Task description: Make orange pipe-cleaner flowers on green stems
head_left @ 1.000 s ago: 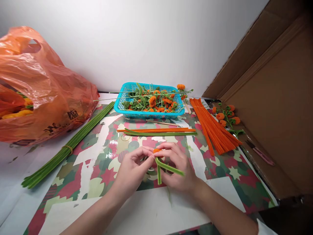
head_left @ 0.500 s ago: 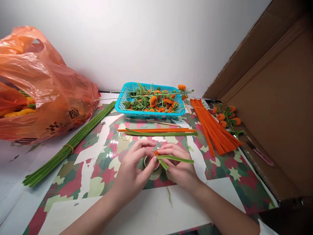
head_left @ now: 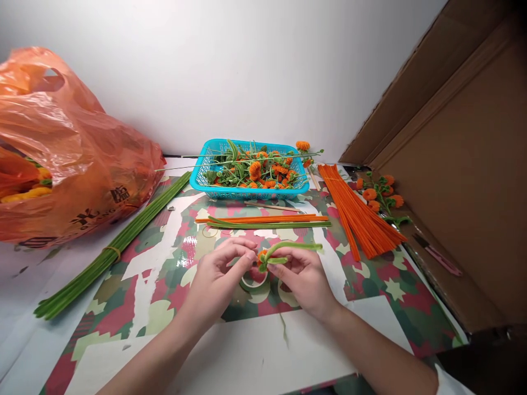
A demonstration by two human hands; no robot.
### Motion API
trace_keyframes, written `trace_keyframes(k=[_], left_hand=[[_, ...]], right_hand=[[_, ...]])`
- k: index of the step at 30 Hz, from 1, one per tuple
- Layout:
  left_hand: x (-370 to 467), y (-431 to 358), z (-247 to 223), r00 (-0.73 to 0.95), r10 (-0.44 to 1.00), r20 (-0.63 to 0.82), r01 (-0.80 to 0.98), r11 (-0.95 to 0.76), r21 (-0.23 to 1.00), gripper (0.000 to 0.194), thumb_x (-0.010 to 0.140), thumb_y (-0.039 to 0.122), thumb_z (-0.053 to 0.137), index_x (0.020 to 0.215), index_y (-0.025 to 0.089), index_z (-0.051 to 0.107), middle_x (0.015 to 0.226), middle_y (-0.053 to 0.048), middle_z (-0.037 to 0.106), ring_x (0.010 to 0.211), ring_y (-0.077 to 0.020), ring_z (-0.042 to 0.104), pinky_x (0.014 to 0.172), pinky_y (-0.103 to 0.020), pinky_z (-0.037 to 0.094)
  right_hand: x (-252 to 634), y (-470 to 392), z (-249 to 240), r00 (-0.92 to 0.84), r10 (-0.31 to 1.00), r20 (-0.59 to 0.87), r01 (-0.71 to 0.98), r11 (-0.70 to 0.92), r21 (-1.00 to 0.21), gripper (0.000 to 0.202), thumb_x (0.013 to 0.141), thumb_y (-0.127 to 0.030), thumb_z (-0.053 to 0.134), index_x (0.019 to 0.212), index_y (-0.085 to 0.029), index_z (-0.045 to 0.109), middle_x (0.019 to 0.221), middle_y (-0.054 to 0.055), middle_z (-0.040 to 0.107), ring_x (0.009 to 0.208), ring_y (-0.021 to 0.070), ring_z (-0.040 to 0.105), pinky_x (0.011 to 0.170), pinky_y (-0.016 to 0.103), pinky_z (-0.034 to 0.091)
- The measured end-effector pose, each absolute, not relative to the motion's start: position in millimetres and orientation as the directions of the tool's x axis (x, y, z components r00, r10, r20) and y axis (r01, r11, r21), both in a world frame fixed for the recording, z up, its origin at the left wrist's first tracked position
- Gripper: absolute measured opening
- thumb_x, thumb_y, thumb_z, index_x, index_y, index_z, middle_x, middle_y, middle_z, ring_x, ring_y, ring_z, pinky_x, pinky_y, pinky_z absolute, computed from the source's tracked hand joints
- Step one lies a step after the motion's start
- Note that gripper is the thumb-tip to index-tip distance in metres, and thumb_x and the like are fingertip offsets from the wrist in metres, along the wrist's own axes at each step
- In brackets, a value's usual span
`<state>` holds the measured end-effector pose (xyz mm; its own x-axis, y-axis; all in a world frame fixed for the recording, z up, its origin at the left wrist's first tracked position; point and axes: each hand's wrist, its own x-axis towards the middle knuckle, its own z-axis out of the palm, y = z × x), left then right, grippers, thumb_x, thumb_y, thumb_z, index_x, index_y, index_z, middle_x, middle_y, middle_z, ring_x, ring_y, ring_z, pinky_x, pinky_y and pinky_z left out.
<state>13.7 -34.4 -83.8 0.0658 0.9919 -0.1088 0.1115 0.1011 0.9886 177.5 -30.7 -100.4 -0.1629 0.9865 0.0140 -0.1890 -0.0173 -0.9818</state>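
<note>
1. Centre of frame: small orange fuzzy flower head [head_left: 261,255] sits between both hands. Half a second earlier the fingers mostly cover it; now more shows.
2. Long green fuzzy strip [head_left: 294,245] now arcs up and right over the right fingers; before, it lies flatter. Short green end, downward before, now points right.
3. Judgement: the piece has been turned, green being worked around the flower's base.
4. Left hand [head_left: 218,277]: thumb and fingertips closed on the flower's left edge.
5. Right hand [head_left: 309,281]: thumb and forefinger pinch green near the base.
6. Hard to read: how the green joins the orange; far-side fingertips hidden. Pale round ring [head_left: 249,288] below, partly covered by left hand.
7. Orange translucent plastic bag [head_left: 86,159], left, cut off by frame edge; contents blurred.
</note>
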Motion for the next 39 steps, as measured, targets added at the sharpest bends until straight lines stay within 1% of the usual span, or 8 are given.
trace_keyframes(k=[8, 11, 20, 22, 24, 28, 33, 39], left_hand=[[8.6, -34.1, -79.9, 0.253, 0.949, -0.191, 0.143, 0.158, 0.977, 0.023, 0.082, 0.037, 0.062, 0.071, 0.019, 0.067, 0.099, -0.008, 0.068, 0.089, -0.0224, 0.063, 0.072, -0.028, 0.052], [9.5, -36.1, -79.8, 0.277, 0.947, -0.164, 0.143, 0.128, 0.981, 0.020, 0.086, 0.035, 0.057, 0.078, 0.019, 0.065, 0.086, -0.006, 0.066, 0.079, -0.0187, 0.062, 0.066, -0.026, 0.050], [17.4, -41.0, -78.8, 0.162, 0.982, 0.095, 0.305, -0.142, 0.942, 0.011, 0.084, 0.026, 0.058, 0.076, 0.021, 0.064, 0.073, -0.004, 0.065, 0.064, -0.0161, 0.059, 0.059, -0.025, 0.047], [18.2, -39.4, -79.3, 0.131, 0.989, 0.064, 0.261, -0.096, 0.961, 0.012, 0.082, 0.029, 0.060, 0.076, 0.020, 0.066, 0.075, -0.004, 0.066, 0.065, -0.0162, 0.060, 0.060, -0.025, 0.048], [18.7, -37.3, -80.7, 0.120, 0.988, -0.096, 0.128, 0.081, 0.988, 0.017, 0.080, 0.035, 0.064, 0.076, 0.019, 0.067, 0.076, -0.005, 0.067, 0.065, -0.0164, 0.062, 0.060, -0.025, 0.050], [19.8, -34.3, -83.2, 0.149, 0.911, -0.385, -0.147, 0.405, 0.902, 0.027, 0.071, 0.041, 0.073, 0.071, 0.015, 0.068, 0.071, -0.003, 0.065, 0.063, -0.0148, 0.062, 0.063, -0.026, 0.053], [23.7, -36.3, -83.7, 0.112, 0.919, -0.378, -0.219, 0.394, 0.893, 0.023, 0.070, 0.037, 0.076, 0.071, 0.015, 0.069, 0.074, -0.002, 0.064, 0.066, -0.0131, 0.060, 0.064, -0.023, 0.052], [29.0, -40.7, -85.2, 0.052, 0.943, -0.330, -0.264, 0.332, 0.906, 0.023, 0.067, 0.034, 0.077, 0.063, 0.015, 0.065, 0.089, -0.002, 0.059, 0.061, -0.0089, 0.057, 0.058, -0.022, 0.050]], right_hand=[[182.2, -33.5, -100.0, -0.230, 0.937, 0.262, 0.115, 0.293, -0.949, 0.014, 0.082, -0.022, 0.066, 0.092, -0.025, 0.074, 0.094, 0.006, 0.066, 0.090, 0.0192, 0.064, 0.068, 0.029, 0.056], [182.7, -33.0, -100.4, -0.242, 0.927, 0.286, 0.114, 0.320, -0.941, 0.015, 0.083, -0.022, 0.065, 0.095, -0.026, 0.073, 0.095, 0.006, 0.066, 0.091, 0.0188, 0.064, 0.070, 0.030, 0.056], [180.0, -28.9, -96.1, -0.224, 0.973, -0.055, -0.160, -0.093, -0.983, 0.021, 0.072, -0.034, 0.077, 0.088, -0.021, 0.072, 0.081, 0.002, 0.067, 0.068, 0.0129, 0.065, 0.061, 0.024, 0.056], [179.8, -28.3, -95.7, -0.233, 0.965, -0.121, -0.199, -0.169, -0.965, 0.025, 0.068, -0.036, 0.079, 0.086, -0.020, 0.070, 0.080, 0.002, 0.068, 0.069, 0.0137, 0.065, 0.062, 0.026, 0.056], [179.6, -28.6, -96.5, -0.220, 0.962, -0.164, -0.209, -0.210, -0.955, 0.026, 0.067, -0.035, 0.078, 0.085, -0.019, 0.068, 0.081, 0.003, 0.067, 0.067, 0.0134, 0.064, 0.063, 0.027, 0.057], [179.0, -32.8, -98.3, -0.110, 0.993, 0.029, -0.026, 0.027, -0.999, 0.024, 0.069, -0.022, 0.075, 0.091, -0.021, 0.067, 0.099, 0.005, 0.063, 0.071, 0.0129, 0.062, 0.064, 0.027, 0.056], [175.9, -37.2, -95.6, -0.084, 0.932, 0.352, 0.278, 0.361, -0.890, 0.022, 0.067, -0.013, 0.075, 0.086, -0.022, 0.068, 0.092, 0.005, 0.065, 0.088, 0.0199, 0.063, 0.066, 0.028, 0.055], [172.6, -35.6, -94.0, -0.047, 0.922, 0.385, 0.296, 0.381, -0.876, 0.017, 0.066, -0.012, 0.076, 0.076, -0.022, 0.067, 0.080, 0.002, 0.065, 0.074, 0.0174, 0.062, 0.065, 0.030, 0.054]])
